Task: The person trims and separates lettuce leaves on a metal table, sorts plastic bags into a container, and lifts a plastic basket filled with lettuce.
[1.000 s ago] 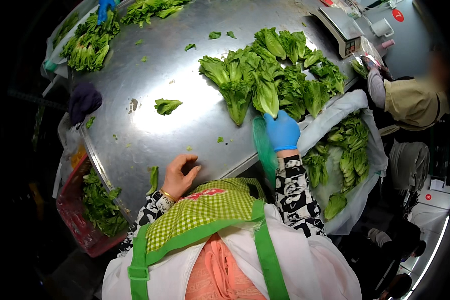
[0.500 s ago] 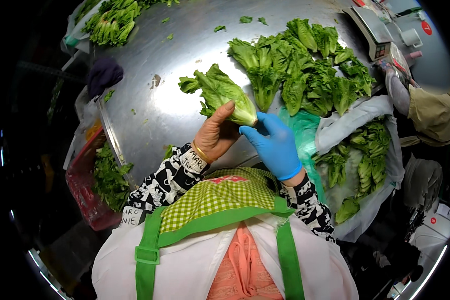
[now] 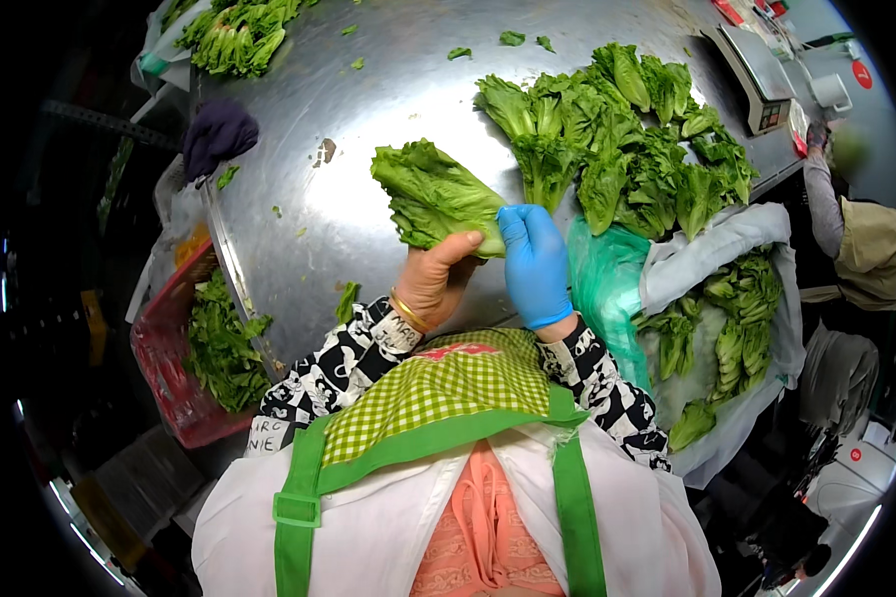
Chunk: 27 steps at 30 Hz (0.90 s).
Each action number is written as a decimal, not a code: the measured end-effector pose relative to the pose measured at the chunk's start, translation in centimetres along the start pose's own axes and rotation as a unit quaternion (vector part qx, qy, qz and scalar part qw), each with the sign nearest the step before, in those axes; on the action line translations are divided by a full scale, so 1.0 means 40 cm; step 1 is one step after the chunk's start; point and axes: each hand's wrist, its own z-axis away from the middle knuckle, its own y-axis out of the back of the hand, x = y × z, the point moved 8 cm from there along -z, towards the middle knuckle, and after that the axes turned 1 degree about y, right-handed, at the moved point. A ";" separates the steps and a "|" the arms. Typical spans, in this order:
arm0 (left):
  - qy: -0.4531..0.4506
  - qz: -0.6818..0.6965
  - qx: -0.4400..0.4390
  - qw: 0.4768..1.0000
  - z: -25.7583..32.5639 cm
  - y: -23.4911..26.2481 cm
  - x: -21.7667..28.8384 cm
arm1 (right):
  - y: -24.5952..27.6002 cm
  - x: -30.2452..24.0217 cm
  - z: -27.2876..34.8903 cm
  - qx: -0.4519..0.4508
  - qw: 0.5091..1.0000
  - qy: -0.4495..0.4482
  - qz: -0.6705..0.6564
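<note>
A head of green leaf lettuce (image 3: 433,194) is tilted above the metal table, its leafy end toward the far left. My bare left hand (image 3: 442,279), with a gold bangle at the wrist, grips it from below near its pale base, thumb on top. In a blue glove, my right hand (image 3: 536,264) is closed with its fingertips pinching the lettuce's right side close to the base. Whether a leaf is caught between those fingers is hidden. Just beyond, on the right, lies a pile of lettuce heads (image 3: 607,139).
The metal table (image 3: 299,229) bears leaf scraps and a dark cloth (image 3: 219,131). A red crate (image 3: 174,393) with leaves stands at left; a lined container (image 3: 717,224) with lettuce at right. More lettuce (image 3: 234,40) lies far left. A scale (image 3: 752,75) and another person (image 3: 871,249) are far right.
The lettuce has turned, so its base no longer faces me openly. My right hand has rotated upward and closed at its side. A person has come further into view at right.
</note>
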 end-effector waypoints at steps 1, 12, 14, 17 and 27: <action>-0.004 0.020 0.029 0.999 0.003 0.012 -0.007 | -0.004 0.013 -0.004 0.007 0.999 -0.023 -0.022; -0.090 0.095 0.099 0.986 0.000 0.052 0.087 | -0.031 0.083 -0.026 -0.083 0.972 0.130 0.179; -0.067 0.079 0.087 0.991 0.001 0.065 0.081 | -0.039 -0.003 -0.018 -0.097 0.972 0.153 0.148; -0.014 0.033 0.073 0.997 -0.002 0.040 0.053 | -0.044 -0.078 -0.013 -0.117 0.963 0.195 0.146; 0.018 0.012 -0.012 1.000 0.003 0.006 0.025 | -0.025 0.009 -0.008 -0.040 0.997 0.059 -0.004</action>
